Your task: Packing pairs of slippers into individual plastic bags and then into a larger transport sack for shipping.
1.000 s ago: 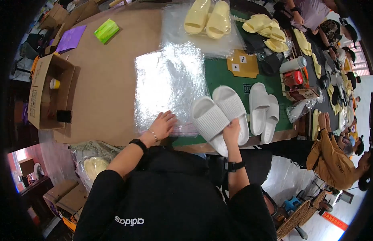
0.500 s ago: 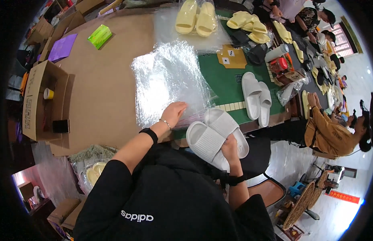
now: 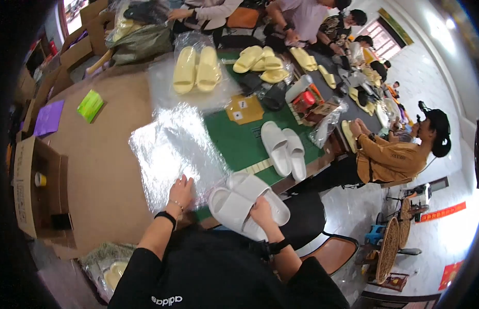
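A pair of light grey slide slippers (image 3: pixel 235 206) is in my right hand (image 3: pixel 262 212), its fingers closed round them at the table's near edge. My left hand (image 3: pixel 181 193) lies with fingers apart on the near edge of a stack of clear, shiny plastic bags (image 3: pixel 172 147). Just right of the bags, on the green part of the table (image 3: pixel 219 134), rests another pair of pale grey slippers (image 3: pixel 283 149). Beyond the stack, a pale yellow pair (image 3: pixel 197 70) lies on or in clear plastic.
More yellow slippers (image 3: pixel 260 59) lie at the back, near a red-lidded jar (image 3: pixel 303 101). Left stand a green packet (image 3: pixel 90 106) and an open cardboard box (image 3: pixel 25 190). A person in a brown jacket (image 3: pixel 396 159) is at the right; a chair (image 3: pixel 329 253) stands by my right arm.
The view has swung, so the table sits further left and lower, and more people show at the back. My left hand's fingers have spread; the grey slippers stay in my right hand.
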Available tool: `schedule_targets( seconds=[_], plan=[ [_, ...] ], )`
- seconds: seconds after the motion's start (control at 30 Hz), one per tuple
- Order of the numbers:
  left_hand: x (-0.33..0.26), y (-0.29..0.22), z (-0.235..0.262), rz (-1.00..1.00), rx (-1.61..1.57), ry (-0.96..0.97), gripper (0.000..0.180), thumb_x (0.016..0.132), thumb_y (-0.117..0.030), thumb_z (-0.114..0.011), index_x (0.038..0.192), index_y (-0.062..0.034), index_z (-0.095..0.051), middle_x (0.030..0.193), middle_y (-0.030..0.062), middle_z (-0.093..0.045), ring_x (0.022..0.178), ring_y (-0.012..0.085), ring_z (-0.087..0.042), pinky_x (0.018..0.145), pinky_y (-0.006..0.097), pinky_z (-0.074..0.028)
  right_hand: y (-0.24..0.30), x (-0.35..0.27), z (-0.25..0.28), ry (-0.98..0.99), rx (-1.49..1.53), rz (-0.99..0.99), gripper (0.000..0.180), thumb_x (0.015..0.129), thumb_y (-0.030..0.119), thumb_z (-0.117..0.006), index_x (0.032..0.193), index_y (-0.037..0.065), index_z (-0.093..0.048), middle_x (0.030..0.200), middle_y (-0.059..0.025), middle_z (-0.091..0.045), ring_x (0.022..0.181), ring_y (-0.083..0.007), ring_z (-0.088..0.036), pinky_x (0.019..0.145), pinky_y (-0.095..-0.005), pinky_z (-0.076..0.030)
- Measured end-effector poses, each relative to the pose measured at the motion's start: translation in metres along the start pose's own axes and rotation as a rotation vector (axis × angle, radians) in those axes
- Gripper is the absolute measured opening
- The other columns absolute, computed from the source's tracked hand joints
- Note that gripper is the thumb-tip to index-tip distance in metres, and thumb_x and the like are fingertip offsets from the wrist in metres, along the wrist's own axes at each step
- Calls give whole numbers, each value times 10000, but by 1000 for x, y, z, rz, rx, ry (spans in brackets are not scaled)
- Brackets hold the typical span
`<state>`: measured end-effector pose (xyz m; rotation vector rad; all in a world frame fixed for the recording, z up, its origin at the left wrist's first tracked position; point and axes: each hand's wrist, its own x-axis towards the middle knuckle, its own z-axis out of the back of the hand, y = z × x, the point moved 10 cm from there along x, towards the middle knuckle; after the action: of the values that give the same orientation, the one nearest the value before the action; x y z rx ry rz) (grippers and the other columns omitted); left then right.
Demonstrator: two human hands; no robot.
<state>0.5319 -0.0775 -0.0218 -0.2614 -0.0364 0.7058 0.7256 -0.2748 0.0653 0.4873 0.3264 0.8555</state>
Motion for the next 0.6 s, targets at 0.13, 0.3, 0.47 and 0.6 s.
schedule_targets(
  seconds=[0.13,0.3,0.47,0.6],
  plan=[
    [5,-12,8,-68,4,18,412,745,-65,-499,1153,-93,-444,1242,130,-418,980,291,-485,783,381,-456,-2,2,-5,53,79,-50,197,687,113,-579,826,-21,-537,811,-227,-544,795,-414,-524,690,-457,-424],
    [15,-12,10,-60,-51,8,422,782,-97,-480,1203,-102,-465,1283,102,-414,1093,309,-424,881,397,-384,25,13,-37,207,271,135,281,722,122,-580,987,29,-571,893,-194,-608,872,-366,-567,729,-380,-456],
    [22,-30,42,-171,-239,-127,382,812,-141,-482,1191,-88,-481,1244,122,-459,1088,327,-423,884,408,-379,24,28,-72,328,146,82,272,724,143,-578,966,20,-561,966,-216,-578,921,-385,-537,765,-409,-439],
    [21,-30,50,-212,-357,-94,366,818,-153,-485,1174,-68,-497,1193,139,-499,1049,340,-452,893,414,-379,45,35,-54,187,195,188,264,731,158,-579,959,26,-567,947,-218,-574,918,-397,-530,768,-423,-437]
  ],
)
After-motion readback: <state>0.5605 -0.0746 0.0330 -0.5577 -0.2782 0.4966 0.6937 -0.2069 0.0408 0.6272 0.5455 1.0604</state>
